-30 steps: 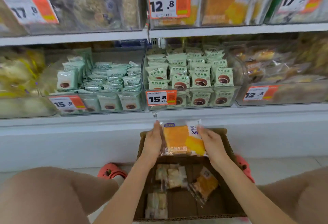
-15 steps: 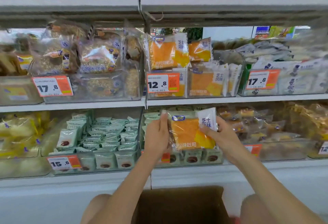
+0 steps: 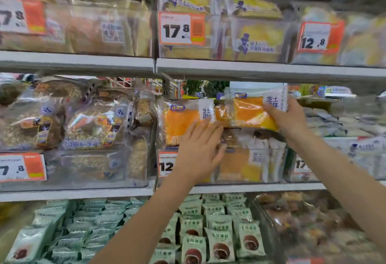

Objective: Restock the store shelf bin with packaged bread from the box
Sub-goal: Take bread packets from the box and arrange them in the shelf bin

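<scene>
Right hand point(image 3: 291, 120) grips an orange bread pack point(image 3: 249, 111) by its right end, fingers curled round the white label corner, the pack held level at 1 o'clock of centre above the clear shelf bin point(image 3: 261, 165). Left hand point(image 3: 198, 151) lies flat with fingers straight and spread against a second orange pack point(image 3: 179, 121) standing at the bin's left, at 12 o'clock of the palm; it holds nothing. More orange packs sit low inside the bin, seen through its front wall. A 12.8 price tag point(image 3: 166, 164) on the bin front is half covered by the left wrist. At 9 o'clock, a neighbouring bin holds seeded brown loaves point(image 3: 92, 125) in clear wrap. Above, past the grey shelf edge point(image 3: 250, 69), yellow loaves point(image 3: 257, 31) stand behind a 17.8 tag point(image 3: 181, 28). At 6 o'clock, the lower shelf carries pale green snack packets point(image 3: 219, 240). Through the middle shelf's open back, greenery and shop fittings show faintly. Frame edges are smeared by motion; goods at far right cannot be identified. The box is out of view
</scene>
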`<state>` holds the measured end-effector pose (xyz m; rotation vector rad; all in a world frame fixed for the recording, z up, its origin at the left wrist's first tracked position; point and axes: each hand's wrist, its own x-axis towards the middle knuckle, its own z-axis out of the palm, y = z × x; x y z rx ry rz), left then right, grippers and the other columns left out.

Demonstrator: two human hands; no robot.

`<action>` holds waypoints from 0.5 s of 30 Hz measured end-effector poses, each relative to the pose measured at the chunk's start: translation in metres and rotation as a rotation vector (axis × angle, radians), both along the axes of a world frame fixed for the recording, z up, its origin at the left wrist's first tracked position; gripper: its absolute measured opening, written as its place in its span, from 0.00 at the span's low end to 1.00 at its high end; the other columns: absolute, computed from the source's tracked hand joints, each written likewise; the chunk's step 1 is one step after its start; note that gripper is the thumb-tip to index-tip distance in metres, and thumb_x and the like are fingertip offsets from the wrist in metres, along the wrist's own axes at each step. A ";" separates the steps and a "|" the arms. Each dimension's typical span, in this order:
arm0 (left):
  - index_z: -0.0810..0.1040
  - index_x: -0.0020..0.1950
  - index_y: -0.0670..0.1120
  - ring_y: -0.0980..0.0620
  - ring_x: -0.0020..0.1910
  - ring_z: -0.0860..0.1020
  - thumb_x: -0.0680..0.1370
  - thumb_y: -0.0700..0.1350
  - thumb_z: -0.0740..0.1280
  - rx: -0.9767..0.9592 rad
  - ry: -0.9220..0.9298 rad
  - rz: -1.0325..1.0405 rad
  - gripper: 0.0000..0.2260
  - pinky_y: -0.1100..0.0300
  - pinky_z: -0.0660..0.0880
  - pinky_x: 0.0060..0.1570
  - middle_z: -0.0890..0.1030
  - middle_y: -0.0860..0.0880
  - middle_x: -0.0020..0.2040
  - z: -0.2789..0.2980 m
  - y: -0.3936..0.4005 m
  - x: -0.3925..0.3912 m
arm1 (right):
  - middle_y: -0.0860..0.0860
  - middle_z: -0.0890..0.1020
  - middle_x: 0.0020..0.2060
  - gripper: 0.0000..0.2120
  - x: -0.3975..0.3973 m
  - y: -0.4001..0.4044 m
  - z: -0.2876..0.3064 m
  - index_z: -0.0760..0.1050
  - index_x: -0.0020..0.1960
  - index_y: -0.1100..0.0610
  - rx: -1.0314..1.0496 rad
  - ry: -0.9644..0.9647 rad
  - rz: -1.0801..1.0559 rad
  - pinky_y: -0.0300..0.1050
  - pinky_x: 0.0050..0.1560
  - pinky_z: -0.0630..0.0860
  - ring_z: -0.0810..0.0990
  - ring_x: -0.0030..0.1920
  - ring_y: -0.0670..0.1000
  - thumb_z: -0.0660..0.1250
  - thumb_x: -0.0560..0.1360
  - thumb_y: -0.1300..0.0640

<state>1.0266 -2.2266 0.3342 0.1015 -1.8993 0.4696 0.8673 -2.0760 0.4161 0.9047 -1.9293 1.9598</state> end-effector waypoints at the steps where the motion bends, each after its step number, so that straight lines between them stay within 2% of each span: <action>1: 0.76 0.65 0.42 0.46 0.68 0.71 0.79 0.55 0.55 -0.014 -0.106 0.082 0.23 0.48 0.60 0.69 0.75 0.44 0.67 -0.006 -0.007 -0.009 | 0.54 0.79 0.55 0.20 -0.007 -0.013 0.000 0.72 0.63 0.58 0.018 -0.009 0.007 0.48 0.53 0.74 0.77 0.54 0.54 0.70 0.74 0.53; 2: 0.72 0.70 0.42 0.46 0.73 0.65 0.79 0.58 0.54 -0.030 -0.174 0.150 0.27 0.46 0.56 0.72 0.70 0.45 0.72 -0.013 -0.013 -0.014 | 0.54 0.79 0.55 0.20 -0.015 -0.027 0.000 0.71 0.63 0.58 0.028 -0.023 0.015 0.49 0.54 0.75 0.77 0.54 0.54 0.70 0.74 0.54; 4: 0.68 0.73 0.42 0.45 0.74 0.61 0.79 0.62 0.53 -0.034 -0.232 0.195 0.30 0.44 0.54 0.73 0.64 0.45 0.75 -0.019 -0.019 -0.019 | 0.52 0.78 0.55 0.21 -0.028 -0.050 0.004 0.71 0.64 0.59 0.028 -0.035 0.042 0.49 0.55 0.75 0.77 0.53 0.53 0.70 0.74 0.55; 7: 0.70 0.71 0.42 0.45 0.73 0.64 0.78 0.62 0.55 -0.047 -0.190 0.160 0.30 0.44 0.56 0.72 0.66 0.44 0.73 -0.022 -0.019 -0.020 | 0.50 0.77 0.53 0.20 -0.040 -0.078 0.013 0.70 0.64 0.58 0.066 -0.050 0.084 0.46 0.53 0.74 0.76 0.53 0.51 0.69 0.75 0.56; 10: 0.75 0.67 0.43 0.44 0.71 0.67 0.77 0.61 0.56 -0.061 -0.151 0.142 0.28 0.44 0.57 0.72 0.68 0.43 0.72 -0.022 -0.018 -0.020 | 0.51 0.78 0.56 0.22 -0.054 -0.101 0.011 0.71 0.65 0.57 0.215 -0.115 0.187 0.50 0.60 0.74 0.76 0.56 0.53 0.71 0.74 0.56; 12: 0.77 0.64 0.43 0.44 0.71 0.67 0.77 0.61 0.57 -0.063 -0.149 0.138 0.27 0.45 0.56 0.72 0.69 0.43 0.72 -0.022 -0.018 -0.020 | 0.55 0.78 0.61 0.24 -0.062 -0.110 0.005 0.71 0.66 0.57 0.315 -0.174 0.245 0.55 0.63 0.73 0.76 0.59 0.56 0.72 0.72 0.58; 15: 0.78 0.63 0.43 0.44 0.71 0.67 0.76 0.61 0.58 -0.058 -0.158 0.140 0.26 0.45 0.55 0.73 0.69 0.43 0.72 -0.022 -0.020 -0.020 | 0.56 0.76 0.64 0.31 -0.067 -0.114 -0.001 0.69 0.68 0.57 0.448 -0.118 0.164 0.54 0.64 0.71 0.74 0.63 0.57 0.75 0.68 0.61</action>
